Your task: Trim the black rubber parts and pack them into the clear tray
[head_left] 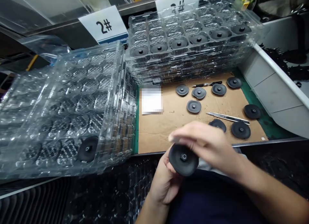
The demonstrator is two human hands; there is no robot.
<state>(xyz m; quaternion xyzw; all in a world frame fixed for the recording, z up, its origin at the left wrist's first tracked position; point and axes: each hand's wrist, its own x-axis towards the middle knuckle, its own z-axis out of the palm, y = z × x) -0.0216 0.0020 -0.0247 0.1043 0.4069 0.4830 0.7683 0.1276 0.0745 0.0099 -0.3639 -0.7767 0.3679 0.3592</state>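
In my left hand [166, 182] is a black rubber disc [184, 163] with a metal nut in its centre, its face turned up toward me. My fingers hold it from beneath and along its left edge. My right hand [207, 143] is bent over the disc's upper edge, with its fingers drawn together. A small greyish bit shows under those fingertips, too blurred to name. Just beyond my right hand, similar black discs [240, 130] lie on a sheet of cardboard [156, 134].
A utility knife [228, 118] and a black pen [207, 84] lie among the discs, near a white paper [152, 100]. Stacked clear plastic trays stand at left [84, 89] and back [188, 44], some pockets holding discs. A grey bin wall [277, 79] borders the right.
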